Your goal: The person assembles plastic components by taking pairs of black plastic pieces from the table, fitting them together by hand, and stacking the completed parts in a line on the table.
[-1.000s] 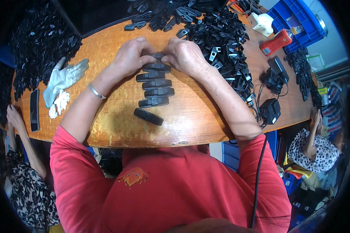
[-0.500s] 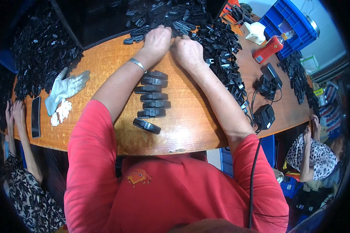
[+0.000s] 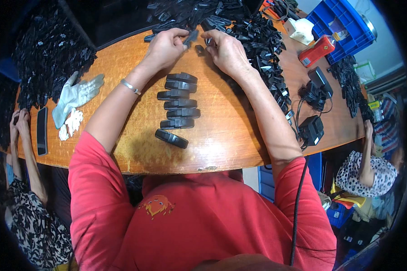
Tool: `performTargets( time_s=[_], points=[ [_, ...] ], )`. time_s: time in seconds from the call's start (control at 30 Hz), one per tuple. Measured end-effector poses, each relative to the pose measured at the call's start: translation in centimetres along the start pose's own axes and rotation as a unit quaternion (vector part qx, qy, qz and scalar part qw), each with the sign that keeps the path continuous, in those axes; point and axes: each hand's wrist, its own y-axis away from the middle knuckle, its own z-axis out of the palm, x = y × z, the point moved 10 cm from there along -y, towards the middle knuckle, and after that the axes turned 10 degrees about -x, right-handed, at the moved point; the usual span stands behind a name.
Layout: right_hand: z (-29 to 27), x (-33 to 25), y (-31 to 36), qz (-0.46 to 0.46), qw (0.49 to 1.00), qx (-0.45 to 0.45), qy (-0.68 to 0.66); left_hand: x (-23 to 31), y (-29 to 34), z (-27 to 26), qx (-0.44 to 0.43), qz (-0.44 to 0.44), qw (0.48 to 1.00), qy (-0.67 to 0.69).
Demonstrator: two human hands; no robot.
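Observation:
My left hand (image 3: 166, 49) is closed in a pinch on a dark, narrow plastic part (image 3: 191, 38) with a pointed end. Just to its right, my right hand (image 3: 228, 52) has its thumb and fingers bent together at a small dark piece, mostly hidden by the fingertips. Between the hands, a little below them, is another small dark piece (image 3: 200, 49). Nearer to me, several black plastic assemblies (image 3: 180, 104) lie in a column on the wooden table (image 3: 230, 135); the nearest one is tilted.
Heaps of black parts lie at the left (image 3: 49, 63), far middle and right (image 3: 264, 54). A glove (image 3: 77, 99) and phone (image 3: 42, 131) are left. Cabled black adapters (image 3: 311, 130), a red bottle (image 3: 316, 50) and a blue crate (image 3: 343, 27) stand right. Other people sit at both sides.
Both hands have drawn back from the far heap toward me and moved apart. The dark part now shows in my left fingers. The view has shifted slightly.

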Motion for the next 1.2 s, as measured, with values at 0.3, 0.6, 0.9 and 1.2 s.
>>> performTargets(
  time_s=[0.3,0.6,0.9,1.2],
  points=[
    [0.5,-4.7,0.5,-0.058,0.984,0.021,-0.165,-0.9,3.7,3.2,-0.202,-0.027,0.822,0.531],
    [2.3,-2.3,1.9,0.075,0.921,-0.041,-0.381,-0.4,4.0,1.8,-0.155,0.052,0.932,0.325],
    [4.4,-1.1,2.7,0.112,0.83,-0.029,-0.545,1.5,5.1,-1.3,-0.01,0.149,0.979,0.138],
    [3.7,-1.7,2.9,0.095,0.793,-0.001,-0.602,2.6,6.0,-0.8,-0.076,0.044,0.985,0.145]
  ],
)
